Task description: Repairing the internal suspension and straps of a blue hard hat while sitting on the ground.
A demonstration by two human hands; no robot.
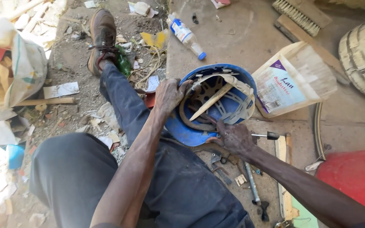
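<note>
An upturned blue hard hat [182, 131] lies on a concrete slab by my knee, filled with a worn strap, a curved metal piece and a flat wooden stick [211, 101]. My left hand [168, 95] grips the hat's left rim. My right hand [233, 138] rests at the hat's lower right edge, fingers curled near a small tool with a black-tipped handle [267, 135]; whether it grips the tool I cannot tell.
A torn paper sack [290, 82] lies right of the hat, a plastic bottle [186, 34] above it, brushes [296, 17] at the top. A red tub [353, 179] stands lower right. Metal tools [252, 185] lie under my forearm. My outstretched leg and shoe [102, 36] reach into the litter.
</note>
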